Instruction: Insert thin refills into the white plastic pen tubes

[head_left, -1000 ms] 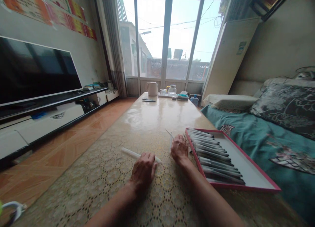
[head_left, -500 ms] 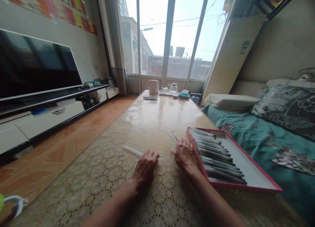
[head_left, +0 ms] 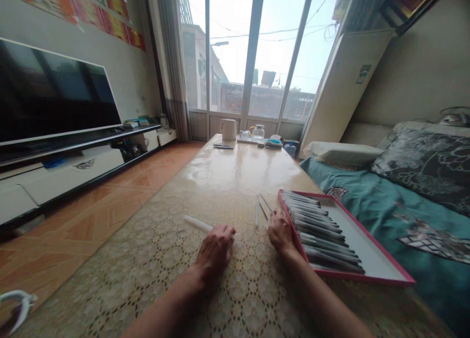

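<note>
My left hand (head_left: pixel 216 249) rests curled on the lace-patterned table (head_left: pixel 154 259), its fingers over the near end of a long white tube (head_left: pixel 197 223) that lies on the cloth. My right hand (head_left: pixel 280 231) is closed around a thin dark stick (head_left: pixel 266 203) that points away from me, just left of the pink-rimmed tray (head_left: pixel 367 274). A second white tube (head_left: pixel 256 211) lies on the table just ahead of that hand. The tray holds several dark and silver pens in a row (head_left: pixel 319 230).
A white jug (head_left: pixel 229 129), a glass teapot (head_left: pixel 257 132) and small items stand at the table's far end. A TV (head_left: pixel 47 98) on a low cabinet lines the left wall. A teal-covered bed (head_left: pixel 404 215) with pillows runs along the right.
My right hand has shifted right toward the tray and turned the thin stick so that it points away from me. My left hand has stayed on the white tube.
</note>
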The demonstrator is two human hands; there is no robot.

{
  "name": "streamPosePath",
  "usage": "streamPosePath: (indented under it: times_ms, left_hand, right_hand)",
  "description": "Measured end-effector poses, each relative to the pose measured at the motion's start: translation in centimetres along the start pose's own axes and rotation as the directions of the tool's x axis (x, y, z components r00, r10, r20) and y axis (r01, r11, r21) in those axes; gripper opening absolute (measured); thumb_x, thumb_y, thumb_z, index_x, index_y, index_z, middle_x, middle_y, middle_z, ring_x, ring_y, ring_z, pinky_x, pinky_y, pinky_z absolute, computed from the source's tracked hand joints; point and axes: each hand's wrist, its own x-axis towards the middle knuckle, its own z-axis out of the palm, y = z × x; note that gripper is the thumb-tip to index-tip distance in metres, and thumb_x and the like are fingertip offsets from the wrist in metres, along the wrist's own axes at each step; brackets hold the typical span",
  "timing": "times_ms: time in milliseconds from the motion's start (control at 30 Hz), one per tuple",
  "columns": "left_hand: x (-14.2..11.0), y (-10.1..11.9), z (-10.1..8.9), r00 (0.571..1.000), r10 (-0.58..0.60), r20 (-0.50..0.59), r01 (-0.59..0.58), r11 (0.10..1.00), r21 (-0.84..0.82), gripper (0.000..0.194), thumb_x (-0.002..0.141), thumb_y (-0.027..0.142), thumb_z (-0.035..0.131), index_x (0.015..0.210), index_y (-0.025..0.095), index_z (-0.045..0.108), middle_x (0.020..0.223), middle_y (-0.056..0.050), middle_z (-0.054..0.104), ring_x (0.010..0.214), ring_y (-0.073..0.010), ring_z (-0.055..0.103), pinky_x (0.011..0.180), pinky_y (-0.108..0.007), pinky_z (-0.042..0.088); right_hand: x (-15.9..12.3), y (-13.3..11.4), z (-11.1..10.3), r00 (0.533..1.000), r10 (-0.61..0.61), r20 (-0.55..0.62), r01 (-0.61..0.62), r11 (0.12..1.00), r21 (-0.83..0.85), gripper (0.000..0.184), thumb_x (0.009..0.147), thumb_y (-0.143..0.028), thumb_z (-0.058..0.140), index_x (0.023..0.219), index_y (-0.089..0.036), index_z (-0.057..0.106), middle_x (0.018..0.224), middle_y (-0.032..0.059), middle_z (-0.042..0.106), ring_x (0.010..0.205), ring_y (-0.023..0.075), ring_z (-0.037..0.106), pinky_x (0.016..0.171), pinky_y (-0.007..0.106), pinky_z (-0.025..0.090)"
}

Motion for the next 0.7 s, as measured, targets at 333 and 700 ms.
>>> streamPosePath:
  times_ms: [333,700]
  left_hand:
    - [0.4,-0.7,-0.3,0.984,-0.124,-0.127,0.086,0.96,-0.267,0.016,0.077,0.016,0.048,0.085,0.017,0.062,0.083,-0.005,0.06,0.071,-0.0138,0.057,0.07,-0.026,0.045]
    - [0.5,-1.6,-0.6,0.959,-0.274,-0.077,0.18,0.793,-0.582,0.017,0.074,0.032,0.053,0.075,0.016,0.06,0.06,0.0,0.06,0.057,-0.0145,0.058,0.056,-0.026,0.043]
  right_hand:
    - [-1.0,-2.3,1.9,0.985,-0.129,0.112,0.104,0.973,0.204,0.022,0.087,-0.018,0.037,0.095,-0.015,0.056,0.094,0.0097,0.063,0.091,0.0178,0.057,0.078,0.022,0.039]
    - [-4.4,-5.4,-0.4,0.944,-0.283,0.168,0.178,0.868,0.463,0.026,0.091,-0.024,0.031,0.097,-0.019,0.056,0.087,0.0032,0.066,0.079,0.0124,0.062,0.068,0.017,0.042]
